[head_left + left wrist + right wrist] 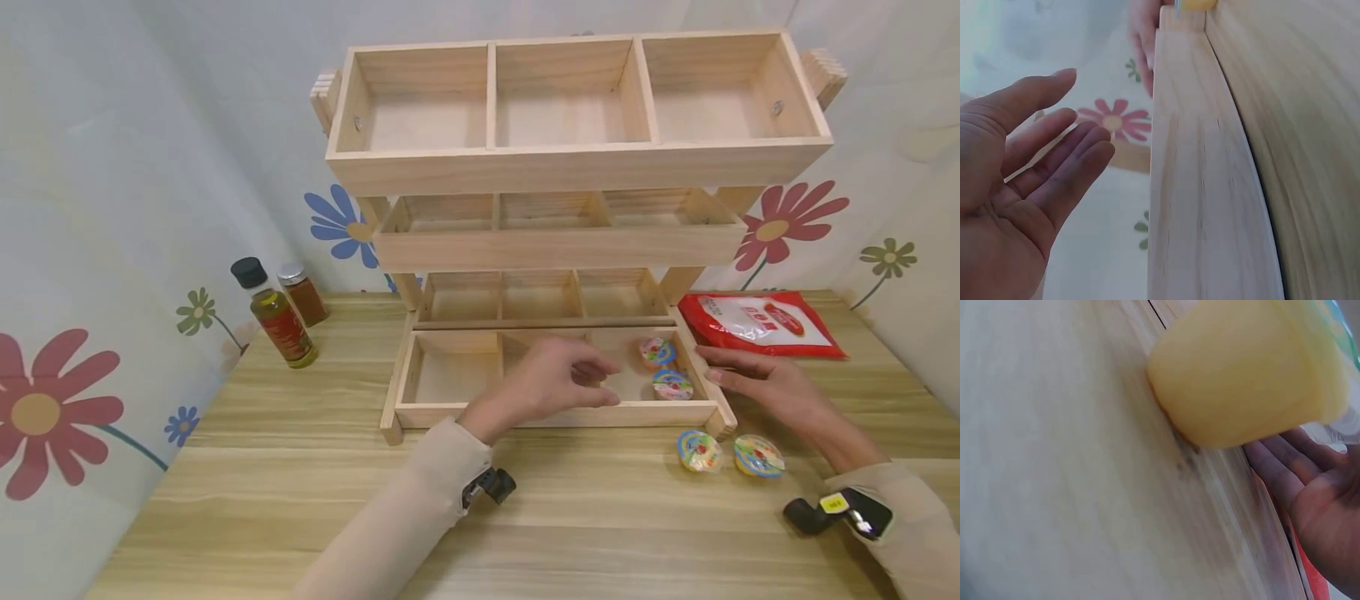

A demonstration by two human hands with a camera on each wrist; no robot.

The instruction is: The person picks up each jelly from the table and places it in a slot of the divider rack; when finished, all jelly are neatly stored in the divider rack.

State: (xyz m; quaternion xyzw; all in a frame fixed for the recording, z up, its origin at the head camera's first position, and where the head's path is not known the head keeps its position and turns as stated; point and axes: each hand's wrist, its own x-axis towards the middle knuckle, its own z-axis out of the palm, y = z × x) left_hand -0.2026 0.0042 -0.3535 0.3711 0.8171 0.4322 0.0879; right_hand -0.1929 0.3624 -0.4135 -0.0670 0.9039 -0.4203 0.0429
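Observation:
My left hand (543, 383) hovers over the bottom tray (450, 414) of a wooden rack, fingers loosely bent and holding nothing. In the left wrist view, that same hand (1022, 169) shows a gap between thumb and fingers beside the tray's front board (1191, 162). Two small jelly cups, one pink-lidded (672, 386) and one behind it (657, 352), sit in the tray's right compartment. My right hand (787, 396) has its fingers extended at the rack's right end; whether they touch it I cannot tell. Nearest it on the table are two yellow jelly cups (759, 456) (699, 451).
Three more tiers of the rack (577, 171) rise above the bottom tray, each divided into compartments. A red and white packet (765, 325) lies right of the rack. An oil bottle (283, 321) and a brown jar (303, 296) stand at the left on the wood-grain table (300, 500).

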